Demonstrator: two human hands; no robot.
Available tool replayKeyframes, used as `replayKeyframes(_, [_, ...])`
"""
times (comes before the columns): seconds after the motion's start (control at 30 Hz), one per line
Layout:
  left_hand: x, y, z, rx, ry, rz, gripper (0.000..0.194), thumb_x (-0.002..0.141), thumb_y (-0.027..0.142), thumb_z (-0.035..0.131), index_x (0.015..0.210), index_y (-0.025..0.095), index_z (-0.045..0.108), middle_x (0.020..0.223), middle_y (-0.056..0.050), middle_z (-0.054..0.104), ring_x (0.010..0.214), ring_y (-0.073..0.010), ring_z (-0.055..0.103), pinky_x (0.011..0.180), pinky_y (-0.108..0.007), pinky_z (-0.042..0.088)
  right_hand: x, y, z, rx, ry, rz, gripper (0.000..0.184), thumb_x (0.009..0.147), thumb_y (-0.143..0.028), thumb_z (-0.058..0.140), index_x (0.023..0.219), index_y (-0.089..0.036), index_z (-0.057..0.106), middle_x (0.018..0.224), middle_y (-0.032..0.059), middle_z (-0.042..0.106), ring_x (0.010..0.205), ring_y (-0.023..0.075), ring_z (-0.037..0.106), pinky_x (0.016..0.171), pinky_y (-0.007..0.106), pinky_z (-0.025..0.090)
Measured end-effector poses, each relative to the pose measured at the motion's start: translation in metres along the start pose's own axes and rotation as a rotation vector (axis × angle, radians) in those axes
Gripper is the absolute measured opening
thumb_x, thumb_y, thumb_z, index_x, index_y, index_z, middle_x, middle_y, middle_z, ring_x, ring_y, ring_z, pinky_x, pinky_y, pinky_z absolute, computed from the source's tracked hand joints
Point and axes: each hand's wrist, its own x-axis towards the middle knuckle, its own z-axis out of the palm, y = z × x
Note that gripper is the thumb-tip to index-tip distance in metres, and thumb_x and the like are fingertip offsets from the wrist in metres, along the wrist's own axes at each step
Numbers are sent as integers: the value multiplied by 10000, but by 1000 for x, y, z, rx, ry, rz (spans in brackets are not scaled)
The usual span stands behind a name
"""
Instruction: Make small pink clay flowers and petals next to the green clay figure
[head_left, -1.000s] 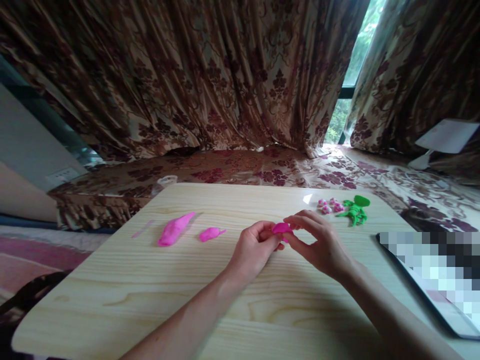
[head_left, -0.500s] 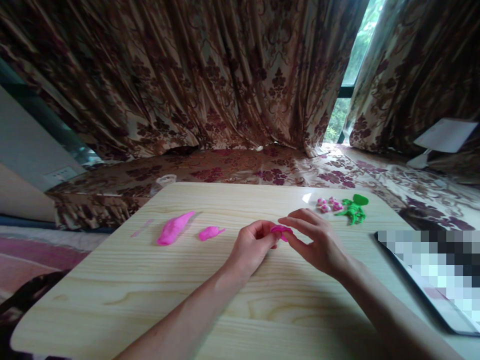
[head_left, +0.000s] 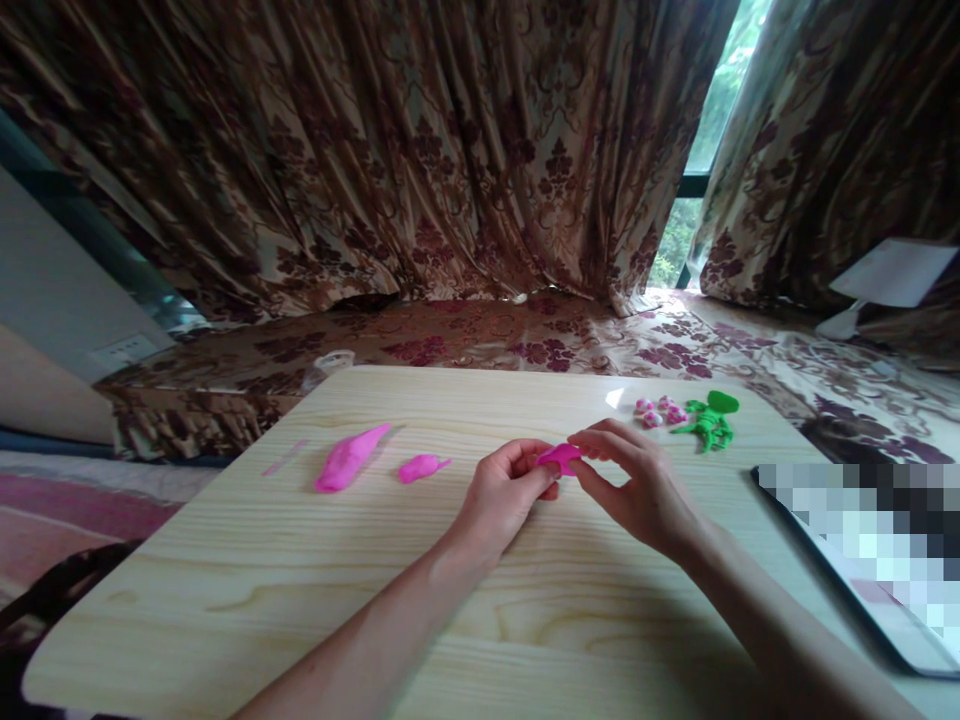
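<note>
A small piece of pink modelling clay (head_left: 560, 457) is held between my two hands above the middle of the table. Thumb and fingers of my left hand (head_left: 510, 490) pinch its left side. My right hand (head_left: 634, 480) grips its right edge between thumb and fingertips, the hand arched. Left of my hands a smaller pink clay lump (head_left: 420, 468) with a thin tail lies on the wood. Further left rests a larger pink clay piece (head_left: 351, 460), tapering to a point at its upper right.
The light wooden table (head_left: 300, 600) carries several pink-and-white balls (head_left: 660, 410) and green clay shapes (head_left: 711, 428) at the back right. A dark-edged tablet-like device (head_left: 840, 570), partly pixelated, lies at the right. A thin pale pink strip (head_left: 286, 457) lies far left. Behind hang patterned curtains (head_left: 450, 150).
The pink clay between my fingers changes shape, looking folded half a second ago and flatter now. My right fingers lifted off its top edge and came back onto it. Other things stay put.
</note>
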Motion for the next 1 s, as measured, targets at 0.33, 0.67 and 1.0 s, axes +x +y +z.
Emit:
replayKeyframes(0.33, [1,-1,1,-15,-11,-12,284,707,276,640,954,137,624,622,-13,617,603,-108,562,610,-224,415,-1,2,4,-67,-48,-77,158,840,-179,509,938,-215,627,862,49,587,797,159,548,699,291,454])
replayKeyframes(0.67, [2,-2,0,24,19,21,241,714,294,633,901,143,628,635,-14,624,600,-107,567,603,-222,421,-3,4,5,-42,-4,22,108,836,-211,518,862,-187,619,782,42,583,687,134,549,617,264,451])
replayKeyframes(1.0, [6,-11,-4,79,39,52,234,712,329,630,869,156,620,708,-28,656,622,-120,589,606,-233,435,-3,3,7,30,-3,3,148,843,-192,501,918,-197,628,842,44,592,751,136,563,673,269,464])
